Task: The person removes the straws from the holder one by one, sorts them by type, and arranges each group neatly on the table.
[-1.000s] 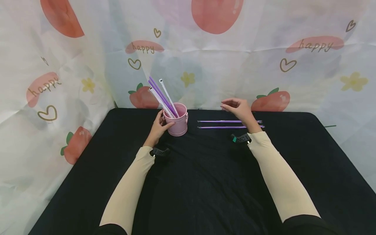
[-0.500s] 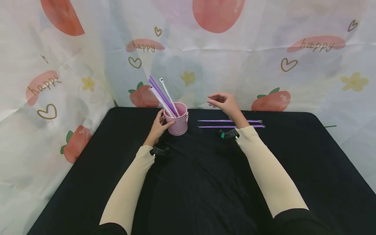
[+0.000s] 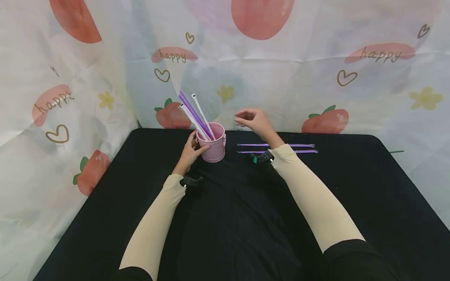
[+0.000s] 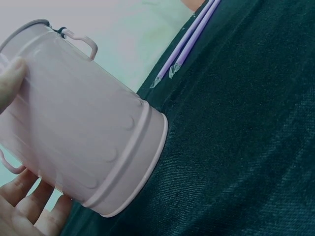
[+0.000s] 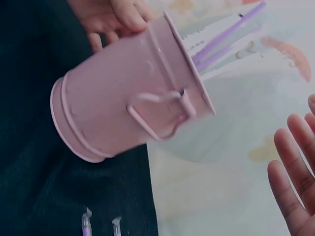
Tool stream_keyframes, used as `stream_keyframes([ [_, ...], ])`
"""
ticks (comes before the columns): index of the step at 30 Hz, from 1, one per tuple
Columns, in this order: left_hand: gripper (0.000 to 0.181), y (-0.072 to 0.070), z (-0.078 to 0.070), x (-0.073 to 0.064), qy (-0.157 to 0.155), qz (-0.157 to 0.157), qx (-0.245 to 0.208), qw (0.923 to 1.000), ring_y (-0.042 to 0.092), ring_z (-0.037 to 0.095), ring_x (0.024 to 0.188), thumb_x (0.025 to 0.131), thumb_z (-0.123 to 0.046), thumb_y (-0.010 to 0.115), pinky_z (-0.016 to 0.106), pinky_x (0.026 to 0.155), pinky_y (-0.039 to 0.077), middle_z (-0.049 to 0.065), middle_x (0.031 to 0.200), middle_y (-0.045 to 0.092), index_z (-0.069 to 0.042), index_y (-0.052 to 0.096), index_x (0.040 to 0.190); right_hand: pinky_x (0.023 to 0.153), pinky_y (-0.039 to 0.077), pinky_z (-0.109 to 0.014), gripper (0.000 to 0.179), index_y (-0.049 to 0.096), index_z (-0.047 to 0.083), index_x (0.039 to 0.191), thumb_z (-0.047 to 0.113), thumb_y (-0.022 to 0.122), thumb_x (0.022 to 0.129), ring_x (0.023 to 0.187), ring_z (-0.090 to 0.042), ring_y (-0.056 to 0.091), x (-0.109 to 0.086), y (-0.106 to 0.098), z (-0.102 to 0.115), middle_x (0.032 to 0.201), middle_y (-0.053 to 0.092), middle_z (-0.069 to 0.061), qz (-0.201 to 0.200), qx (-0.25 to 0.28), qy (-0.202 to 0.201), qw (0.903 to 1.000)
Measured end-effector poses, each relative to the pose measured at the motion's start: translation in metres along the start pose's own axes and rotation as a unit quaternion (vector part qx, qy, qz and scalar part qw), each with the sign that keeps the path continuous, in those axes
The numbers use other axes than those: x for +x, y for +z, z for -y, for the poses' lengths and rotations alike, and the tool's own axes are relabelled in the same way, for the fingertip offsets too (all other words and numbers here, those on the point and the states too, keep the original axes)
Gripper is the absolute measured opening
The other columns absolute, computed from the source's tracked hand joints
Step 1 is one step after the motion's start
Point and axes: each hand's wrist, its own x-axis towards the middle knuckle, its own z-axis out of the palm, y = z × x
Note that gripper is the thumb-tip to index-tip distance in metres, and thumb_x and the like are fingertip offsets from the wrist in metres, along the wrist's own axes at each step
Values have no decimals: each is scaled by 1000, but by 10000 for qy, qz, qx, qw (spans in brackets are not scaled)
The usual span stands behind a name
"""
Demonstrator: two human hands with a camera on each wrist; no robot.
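Observation:
A pink bucket (image 3: 213, 153) with small side handles stands on the black cloth. My left hand (image 3: 188, 155) holds it from the left, thumb on the near side and fingers round the far side. Several wrapped straws (image 3: 193, 113), purple and white, lean leftward out of its mouth. To the right of the bucket, above the table's back edge, hovers my right hand (image 3: 258, 121), with nothing in its loosely bent fingers. Its spread fingers (image 5: 290, 162) appear apart from the bucket (image 5: 108, 93) in the right wrist view. Beneath that arm lie two purple wrapped straws (image 3: 251, 145).
Black cloth (image 3: 232, 218) covers the table. A printed curtain (image 3: 274, 82) rises directly behind the table's back edge and along the left side. Each wrist wears a black camera mount (image 3: 191, 181).
My right hand has moved left over the two lying straws toward the bucket, its fingers staying loosely bent. The left hand and the bucket have kept their place.

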Motion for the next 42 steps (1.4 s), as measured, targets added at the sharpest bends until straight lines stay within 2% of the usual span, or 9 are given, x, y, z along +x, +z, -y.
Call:
stream_keyframes([
  [5, 75, -1, 0, 1, 40, -2, -3, 10000, 34, 31, 138, 87, -10, 66, 48, 112, 31, 16, 147, 37, -17, 22, 148, 74, 56, -26, 25, 66, 0, 107, 14, 67, 87, 82, -16, 69, 8, 13, 5, 96, 71, -9, 130, 79, -43, 9999],
  [9, 75, -2, -1, 1, 43, 14, 11, 10000, 34, 31, 138, 87, -10, 65, 49, 112, 32, 17, 146, 37, -17, 22, 148, 78, 56, -34, 24, 66, -1, 107, 12, 67, 86, 86, -25, 69, 14, 25, 9, 96, 71, -13, 191, 60, -141, 9997],
  [12, 75, -2, -2, 1, 11, 35, 7, 10000, 33, 31, 138, 88, -10, 65, 49, 112, 31, 17, 147, 36, -17, 21, 148, 82, 55, -41, 24, 67, -1, 106, 11, 67, 86, 88, -25, 69, 18, 33, 11, 98, 71, -14, 208, -31, -186, 9996],
  [16, 76, -1, -5, 1, -71, 82, -131, 9999, 32, 31, 139, 87, -11, 65, 48, 113, 29, 17, 148, 35, -17, 20, 149, 85, 54, -38, 25, 66, -1, 107, 13, 67, 86, 93, -27, 68, 23, 44, 14, 102, 69, -19, 273, -206, -210, 9992],
  [21, 77, 0, -23, -10, -162, 156, -134, 9997, 31, 33, 139, 87, -7, 65, 48, 113, 29, 21, 147, 35, -11, 20, 149, 82, 54, -32, 25, 67, -2, 106, 11, 68, 85, 96, -30, 67, 27, 59, 14, 103, 69, -23, 301, -213, -140, 9992],
  [23, 76, 0, -21, -9, -116, 110, -55, 9999, 33, 33, 138, 87, -8, 65, 48, 113, 30, 21, 146, 36, -11, 21, 148, 81, 54, -31, 25, 66, -4, 106, 10, 68, 85, 95, -29, 67, 29, 65, 13, 102, 69, -23, 277, -184, -104, 9994],
  [28, 75, 0, 0, 1, 20, 2, 37, 10000, 34, 29, 138, 87, -13, 67, 47, 113, 29, 16, 146, 38, -17, 23, 148, 82, 54, -30, 24, 67, -5, 105, 10, 68, 85, 91, -25, 68, 32, 76, 9, 102, 69, -22, 147, -159, -34, 9998],
  [37, 74, 0, 0, -1, -32, 7, 121, 9999, 32, 27, 140, 87, -16, 67, 45, 116, 25, 14, 147, 37, -19, 23, 148, 76, 52, -23, 23, 68, -2, 102, 14, 68, 86, 86, -19, 68, 39, 92, 2, 101, 70, -19, -51, 84, 207, 9997],
  [42, 74, -1, -8, -4, -169, 68, -19, 9998, 30, 28, 141, 87, -12, 66, 44, 117, 22, 16, 149, 35, -17, 23, 148, 79, 52, -26, 21, 69, 1, 102, 16, 67, 87, 91, -23, 67, 42, 95, 2, 101, 70, -17, -82, -134, 265, 9995],
])
